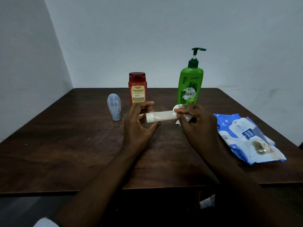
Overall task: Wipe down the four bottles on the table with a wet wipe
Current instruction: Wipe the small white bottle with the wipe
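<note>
Your forearms come in from the near edge of the worktop [65, 145] and meet over its middle, where the small pale bottle [159, 117] is held lying on its side, clear of the surface. Your left hand [139, 122] pinches the white cap end, its fingers [146, 104] curled over the top and the thumb underneath, which likely steadies the bottle and lets you turn it. Your right hand [195, 122] has its fingers [185, 110] closed round the wet wipe [178, 123], bunched over the bottle's other end, so the wiping of this one looks under way.

Three more bottles stand upright toward the far edge: a grey-blue bottle [114, 106] resting on its cap toward the far left, a red bottle [137, 89] behind your left hand, and a green pump bottle [190, 86] behind your right. They are probably kept back there so the middle is free for working. The wipes pack [249, 138] lies flat near the right edge, close to your right hand.

You cannot see the pale bottle's base under the wipe, nor the feet of the red and green bottles behind your hands. Whether any bottle is already clean does not show. A white scrap below the near edge and a pale patch at the bottom-left corner are too dim to name.
</note>
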`<state>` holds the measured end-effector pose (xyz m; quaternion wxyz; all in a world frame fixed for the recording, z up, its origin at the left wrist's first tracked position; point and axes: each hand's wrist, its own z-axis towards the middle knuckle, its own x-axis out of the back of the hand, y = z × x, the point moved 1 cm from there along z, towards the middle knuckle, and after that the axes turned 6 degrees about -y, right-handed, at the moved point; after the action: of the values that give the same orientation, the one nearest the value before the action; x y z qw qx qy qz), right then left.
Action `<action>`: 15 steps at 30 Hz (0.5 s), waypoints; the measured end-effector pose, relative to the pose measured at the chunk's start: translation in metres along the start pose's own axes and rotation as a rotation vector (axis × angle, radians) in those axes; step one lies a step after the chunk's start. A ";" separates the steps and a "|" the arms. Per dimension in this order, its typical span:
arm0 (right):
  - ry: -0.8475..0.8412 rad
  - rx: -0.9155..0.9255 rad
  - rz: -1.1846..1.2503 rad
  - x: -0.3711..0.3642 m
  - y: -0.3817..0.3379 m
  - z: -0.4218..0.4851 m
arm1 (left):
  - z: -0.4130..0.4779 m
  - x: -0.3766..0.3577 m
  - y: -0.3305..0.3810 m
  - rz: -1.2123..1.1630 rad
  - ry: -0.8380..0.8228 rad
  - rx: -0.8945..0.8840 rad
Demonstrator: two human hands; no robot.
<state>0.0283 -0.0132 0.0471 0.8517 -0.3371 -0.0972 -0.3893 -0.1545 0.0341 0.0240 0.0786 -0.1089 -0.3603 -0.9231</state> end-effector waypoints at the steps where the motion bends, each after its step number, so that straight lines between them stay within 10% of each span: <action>1: 0.001 -0.008 -0.008 0.000 0.002 0.000 | 0.000 -0.001 0.001 -0.013 -0.007 0.000; 15: -0.187 0.174 0.069 -0.022 -0.029 -0.012 | -0.003 -0.002 0.009 -0.074 0.001 0.040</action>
<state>-0.0090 -0.0216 0.0428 0.8778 -0.2999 -0.1981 -0.3167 -0.1508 0.0256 0.0271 0.0469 -0.0937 -0.3825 -0.9180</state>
